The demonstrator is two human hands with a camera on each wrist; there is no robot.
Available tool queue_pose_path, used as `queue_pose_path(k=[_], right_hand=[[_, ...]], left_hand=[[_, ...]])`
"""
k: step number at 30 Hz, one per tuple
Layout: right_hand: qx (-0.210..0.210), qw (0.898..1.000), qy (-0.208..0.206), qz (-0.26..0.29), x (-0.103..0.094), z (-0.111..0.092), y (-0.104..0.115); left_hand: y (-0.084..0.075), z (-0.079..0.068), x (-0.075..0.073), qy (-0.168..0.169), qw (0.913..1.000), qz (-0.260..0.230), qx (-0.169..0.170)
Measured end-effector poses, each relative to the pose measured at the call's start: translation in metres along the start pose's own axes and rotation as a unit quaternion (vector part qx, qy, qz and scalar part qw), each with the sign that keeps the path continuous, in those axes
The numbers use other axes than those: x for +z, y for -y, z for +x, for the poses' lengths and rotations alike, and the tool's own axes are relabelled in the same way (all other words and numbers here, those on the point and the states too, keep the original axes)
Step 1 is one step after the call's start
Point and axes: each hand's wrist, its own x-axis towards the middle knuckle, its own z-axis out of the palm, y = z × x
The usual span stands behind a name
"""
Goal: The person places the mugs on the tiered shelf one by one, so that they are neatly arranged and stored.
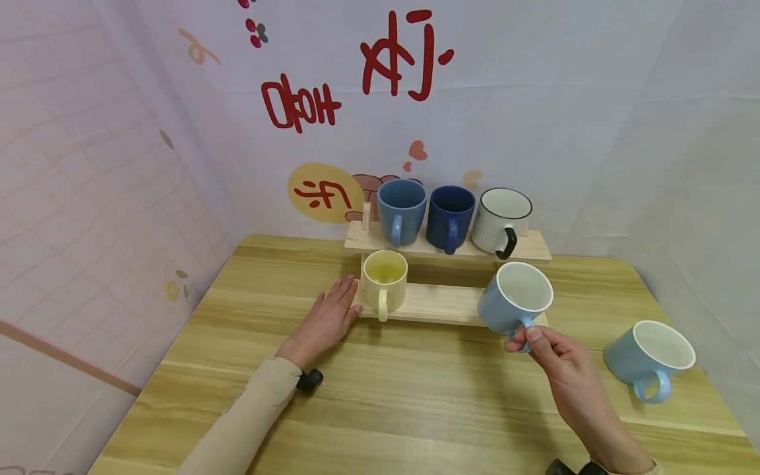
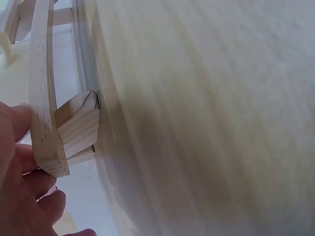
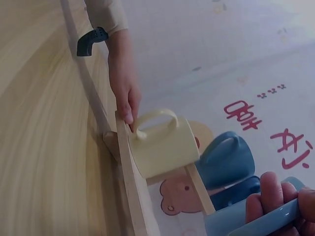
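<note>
A light-blue mug [image 1: 501, 309] is held by its handle in my right hand [image 1: 578, 382], tilted, in front of the right part of the two-tier wooden rack [image 1: 445, 303]. In the right wrist view the fingers curl about its handle [image 3: 268, 221]. At the rack's left end, my left hand [image 1: 323, 324] holds the corner of the lower shelf; thumb and fingers lie around that end [image 2: 47, 147] in the left wrist view. Just beside it a cream mug [image 1: 380, 280] stands on the lower shelf, handle toward me.
On the top shelf stand a blue mug [image 1: 402, 208], a navy mug [image 1: 449, 218] and a white mug [image 1: 495, 227] with a black rim and handle. Another light-blue mug [image 1: 629, 356] rests on the table [image 1: 380, 409] at the right. A printed white cloth [image 1: 534, 79] hangs behind.
</note>
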Motion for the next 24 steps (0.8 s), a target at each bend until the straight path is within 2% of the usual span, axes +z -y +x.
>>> queue_pose_path(k=[16, 24], right_hand=[[0.016, 0.999, 0.032, 0.000, 0.039, 0.021, -0.012], [0.048, 0.998, 0.029, -0.020, 0.054, 0.032, -0.022]], left_hand=[[0.000, 0.001, 0.000, 0.009, 1.0000, -0.001, -0.004], [0.001, 0.001, 0.000, 0.006, 0.9999, 0.000, -0.008]])
